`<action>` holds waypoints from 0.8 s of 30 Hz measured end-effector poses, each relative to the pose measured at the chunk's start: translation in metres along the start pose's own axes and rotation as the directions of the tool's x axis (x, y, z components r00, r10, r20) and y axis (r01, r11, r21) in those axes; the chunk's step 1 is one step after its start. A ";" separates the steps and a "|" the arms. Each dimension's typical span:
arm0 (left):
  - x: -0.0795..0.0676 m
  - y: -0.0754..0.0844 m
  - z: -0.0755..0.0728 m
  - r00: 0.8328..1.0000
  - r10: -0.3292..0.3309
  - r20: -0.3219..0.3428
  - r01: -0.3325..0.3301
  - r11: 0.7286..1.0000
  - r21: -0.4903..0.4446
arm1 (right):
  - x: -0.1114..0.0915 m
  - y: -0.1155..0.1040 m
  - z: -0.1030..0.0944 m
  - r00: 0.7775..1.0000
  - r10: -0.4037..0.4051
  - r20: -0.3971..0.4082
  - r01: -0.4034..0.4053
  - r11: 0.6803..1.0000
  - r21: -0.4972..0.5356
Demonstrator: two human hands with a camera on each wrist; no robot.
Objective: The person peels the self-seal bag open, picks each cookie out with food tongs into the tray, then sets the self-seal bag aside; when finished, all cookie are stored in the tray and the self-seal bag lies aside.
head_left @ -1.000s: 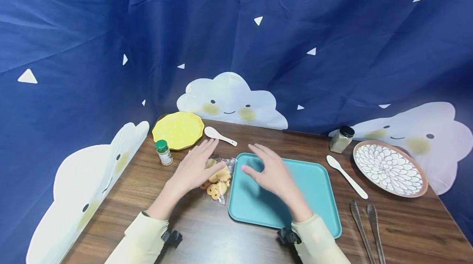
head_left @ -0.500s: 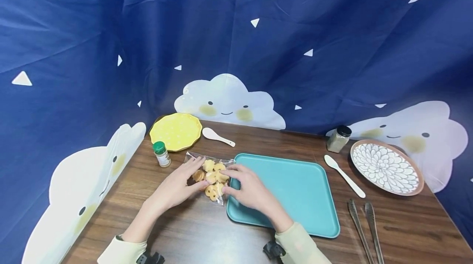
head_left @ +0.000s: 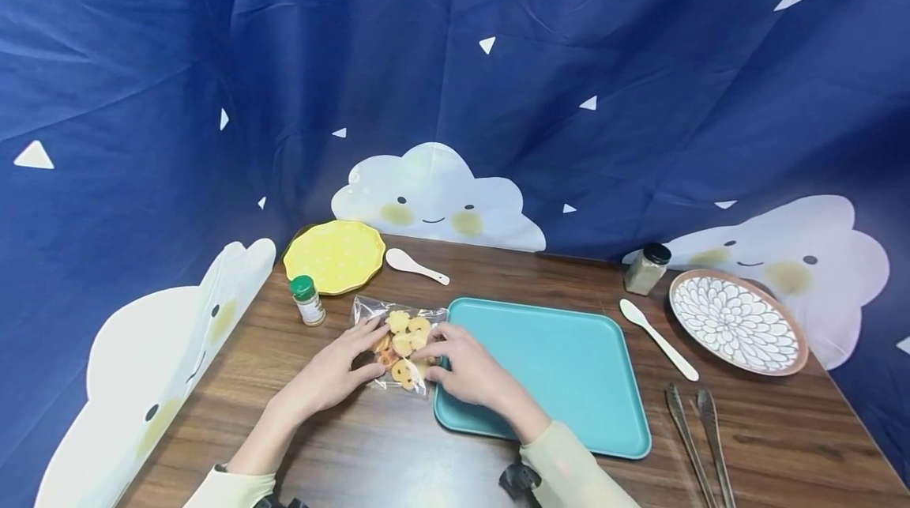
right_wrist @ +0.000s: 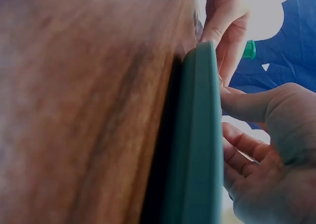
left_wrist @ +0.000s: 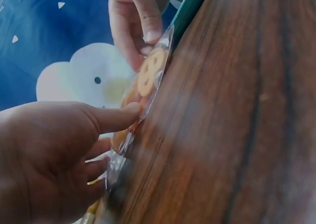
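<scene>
Cookie bag (head_left: 400,344), one, touched by left hand (head_left: 331,371) and right hand (head_left: 468,366), fingers (head_left: 364,338) relaxed; one tray (head_left: 562,370), two spoons (head_left: 402,260)

No legible text or numbers, the label (head_left: 310,309) on the green-capped jar (head_left: 307,299) too small.

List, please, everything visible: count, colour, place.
tray: 1, teal, centre
bag: 1, clear, left of tray
cookies: several, golden, in bag
dotted plate: 1, yellow, back left
petal plate: 1, white, brown rim, right
bottle: 1, green cap, left
jar: 1, black cap, back right
spoons: 2, white, beside plates
metal handles: 2, silver, front right
table: 1, brown, underneath
cloth: 1, blue, behind
sleeves: 2, cream, front
wristbands: 2, black, wrists
left grip: 1, at bag's left
right grip: 1, at bag's right
</scene>
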State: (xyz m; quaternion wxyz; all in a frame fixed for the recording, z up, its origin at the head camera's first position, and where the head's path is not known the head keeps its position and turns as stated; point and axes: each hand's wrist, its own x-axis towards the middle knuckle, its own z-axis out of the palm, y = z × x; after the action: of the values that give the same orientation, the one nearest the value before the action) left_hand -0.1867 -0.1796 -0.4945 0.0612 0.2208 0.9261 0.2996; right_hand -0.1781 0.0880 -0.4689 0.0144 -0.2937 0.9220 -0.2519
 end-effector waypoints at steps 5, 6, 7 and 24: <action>-0.004 -0.005 0.000 1.000 -0.025 0.015 0.025 1.000 -0.006 | 0.006 0.002 0.004 0.999 -0.037 -0.002 0.037 0.999 -0.021; -0.005 -0.006 0.000 1.000 -0.022 0.015 0.023 1.000 -0.006 | 0.007 0.003 0.005 0.999 -0.046 -0.004 0.046 0.999 -0.023; -0.006 -0.006 0.001 1.000 -0.022 0.016 0.022 1.000 -0.006 | 0.008 0.003 0.006 0.999 -0.051 -0.008 0.051 0.998 -0.021; -0.006 -0.009 0.001 1.000 0.002 0.000 -0.002 1.000 -0.012 | 0.025 0.006 0.010 0.984 -0.169 -0.056 0.167 0.985 -0.039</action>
State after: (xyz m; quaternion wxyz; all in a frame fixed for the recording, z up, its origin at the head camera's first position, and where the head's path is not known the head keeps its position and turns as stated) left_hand -0.1844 -0.1881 -0.5010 0.0623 0.2216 0.9240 0.3052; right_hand -0.2003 0.0735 -0.4771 -0.0391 -0.3630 0.8982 -0.2450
